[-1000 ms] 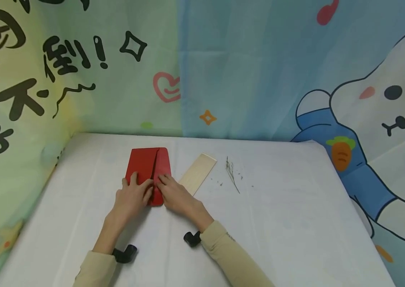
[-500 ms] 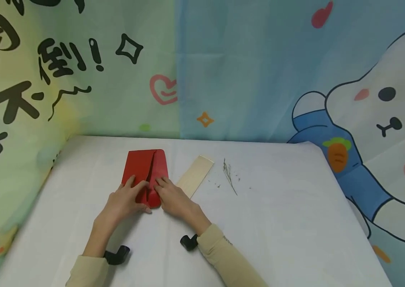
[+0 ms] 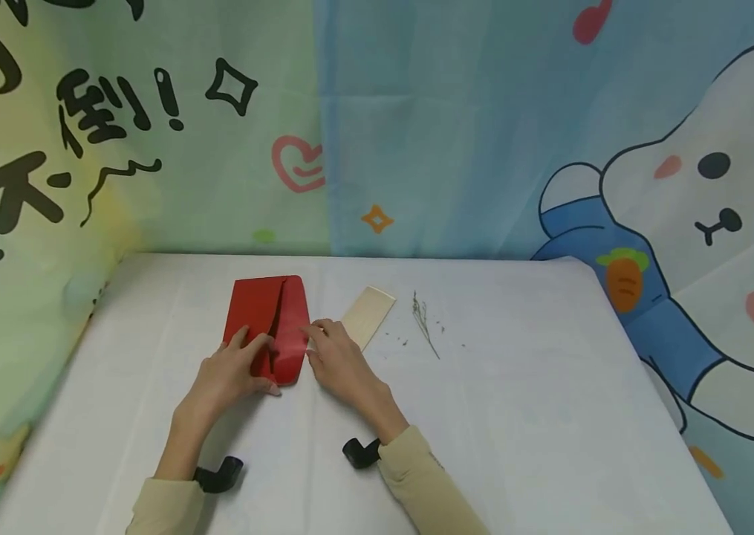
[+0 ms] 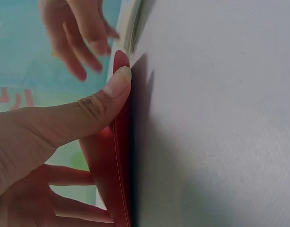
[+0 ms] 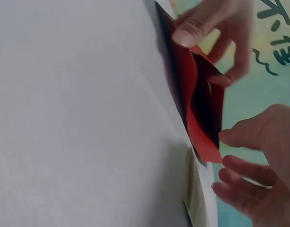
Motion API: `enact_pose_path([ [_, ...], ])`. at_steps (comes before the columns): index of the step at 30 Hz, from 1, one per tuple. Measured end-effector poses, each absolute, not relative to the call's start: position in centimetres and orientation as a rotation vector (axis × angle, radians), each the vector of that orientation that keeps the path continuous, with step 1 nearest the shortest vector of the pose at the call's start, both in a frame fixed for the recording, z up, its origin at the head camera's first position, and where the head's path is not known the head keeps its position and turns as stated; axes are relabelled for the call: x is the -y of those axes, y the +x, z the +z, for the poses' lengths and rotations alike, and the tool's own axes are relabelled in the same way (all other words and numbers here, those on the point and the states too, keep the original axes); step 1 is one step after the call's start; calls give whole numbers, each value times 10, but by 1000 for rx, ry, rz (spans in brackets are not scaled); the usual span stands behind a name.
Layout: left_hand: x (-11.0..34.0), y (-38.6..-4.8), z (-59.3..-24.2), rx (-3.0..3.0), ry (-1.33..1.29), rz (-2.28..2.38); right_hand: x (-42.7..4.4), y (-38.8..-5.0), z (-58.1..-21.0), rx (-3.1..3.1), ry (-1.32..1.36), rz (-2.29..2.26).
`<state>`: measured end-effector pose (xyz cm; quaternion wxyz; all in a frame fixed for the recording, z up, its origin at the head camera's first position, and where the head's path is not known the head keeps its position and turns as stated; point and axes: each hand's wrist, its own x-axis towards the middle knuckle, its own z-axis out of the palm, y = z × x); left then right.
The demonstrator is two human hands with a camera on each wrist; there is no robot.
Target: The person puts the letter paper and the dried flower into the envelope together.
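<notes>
A red envelope (image 3: pixel 252 308) lies on the white table, its flap (image 3: pixel 293 316) at the right side folded outward and the pocket gaping, as the right wrist view shows. My left hand (image 3: pixel 232 371) holds the envelope near its lower edge. Its thumb (image 4: pixel 117 85) lies along that edge, while the other fingers rest on the upper face and at the pocket's mouth. Beside the flap's right edge is my right hand (image 3: pixel 345 364), fingers loosely bent and holding nothing that I can see. A cream-coloured flat strip-shaped stack (image 3: pixel 370 316) lies just beyond this hand, partly hidden by it.
Right of the cream stack lies a small dried sprig (image 3: pixel 423 323) with crumbs scattered around it. The white tabletop (image 3: pixel 517 416) extends right and toward me. A printed cloth (image 3: pixel 430 134) hangs behind the far edge.
My right hand has lifted off the flap and shifted right, toward the cream stack. My left hand's thumb has moved down to the envelope's near edge. The pocket gapes wider.
</notes>
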<state>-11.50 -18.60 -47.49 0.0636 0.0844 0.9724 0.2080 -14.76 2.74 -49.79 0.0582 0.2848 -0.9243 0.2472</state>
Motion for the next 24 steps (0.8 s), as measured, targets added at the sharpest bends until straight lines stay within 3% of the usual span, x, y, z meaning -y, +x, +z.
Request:
enact_pose_path([
  [14, 187, -114, -476, -2933, 267, 643, -48, -144, -486, 2886, -43, 773],
  [24, 188, -114, -476, -2934, 259, 625, -51, -160, -497, 2941, -202, 726],
])
